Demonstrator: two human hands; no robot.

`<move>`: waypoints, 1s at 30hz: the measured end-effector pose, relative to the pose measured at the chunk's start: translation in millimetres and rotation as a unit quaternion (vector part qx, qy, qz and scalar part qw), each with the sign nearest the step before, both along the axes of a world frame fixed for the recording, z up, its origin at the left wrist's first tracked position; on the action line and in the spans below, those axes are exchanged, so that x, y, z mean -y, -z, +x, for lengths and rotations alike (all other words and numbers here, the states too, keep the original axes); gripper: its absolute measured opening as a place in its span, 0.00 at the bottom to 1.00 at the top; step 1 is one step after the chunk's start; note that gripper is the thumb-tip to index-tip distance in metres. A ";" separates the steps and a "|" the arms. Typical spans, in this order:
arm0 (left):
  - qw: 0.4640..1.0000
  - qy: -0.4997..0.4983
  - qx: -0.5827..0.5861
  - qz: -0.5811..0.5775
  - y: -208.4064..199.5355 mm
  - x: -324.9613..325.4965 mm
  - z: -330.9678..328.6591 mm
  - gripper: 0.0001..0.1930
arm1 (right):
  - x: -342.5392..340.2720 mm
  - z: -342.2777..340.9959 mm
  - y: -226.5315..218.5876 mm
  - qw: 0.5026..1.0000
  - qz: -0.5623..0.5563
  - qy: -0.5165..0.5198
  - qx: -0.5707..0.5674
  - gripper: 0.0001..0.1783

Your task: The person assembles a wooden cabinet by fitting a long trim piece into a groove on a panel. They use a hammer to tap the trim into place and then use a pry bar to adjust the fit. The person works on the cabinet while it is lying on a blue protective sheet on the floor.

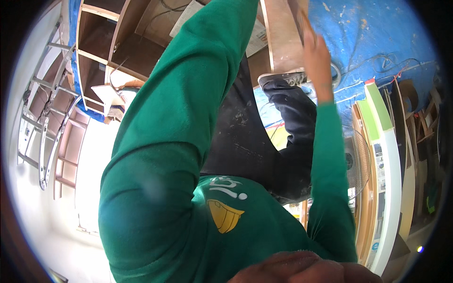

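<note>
My right hand [318,66] is raised at the upper right, beside the edge of a long wooden panel [284,35]. Its fingers look closed around a thin brown piece, slightly blurred, whose kind I cannot make out. My left arm [188,85], in a green sleeve, stretches up past the top edge, so the left hand is hidden from view. A wooden cabinet frame [112,35] with open compartments lies beyond that arm.
Blue sheeting [368,33] with a loose cable covers the floor at upper right. A metal ladder [47,113] leans at the far left. Boards [384,155] and a round wire fan guard [361,162] stand to my right. My shoe [283,78] is near the panel.
</note>
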State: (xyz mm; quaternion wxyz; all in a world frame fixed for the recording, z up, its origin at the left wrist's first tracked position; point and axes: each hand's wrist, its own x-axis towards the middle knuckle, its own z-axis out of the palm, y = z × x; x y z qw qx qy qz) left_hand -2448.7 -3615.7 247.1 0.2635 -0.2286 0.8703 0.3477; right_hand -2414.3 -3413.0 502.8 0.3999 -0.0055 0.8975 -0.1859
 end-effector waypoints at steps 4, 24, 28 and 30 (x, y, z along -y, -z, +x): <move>0.999 -0.023 -0.002 -0.026 4.6 11.7 -1.1 0.25 | -57.5 60.0 -189.0 0.997 0.040 -0.025 0.061 0.21; 0.987 0.146 -0.039 -0.058 40.2 16.7 9.7 0.24 | -55.8 61.5 -219.9 0.994 0.060 0.020 0.088 0.18; 0.999 0.011 -0.029 -0.030 -7.0 -8.9 -8.0 0.23 | -48.5 41.4 -3.2 0.997 -0.043 -0.031 -0.054 0.23; 0.999 0.013 -0.043 -0.006 -15.5 -13.5 -12.5 0.22 | -3.6 -1.3 86.4 0.995 -0.024 -0.004 -0.099 0.28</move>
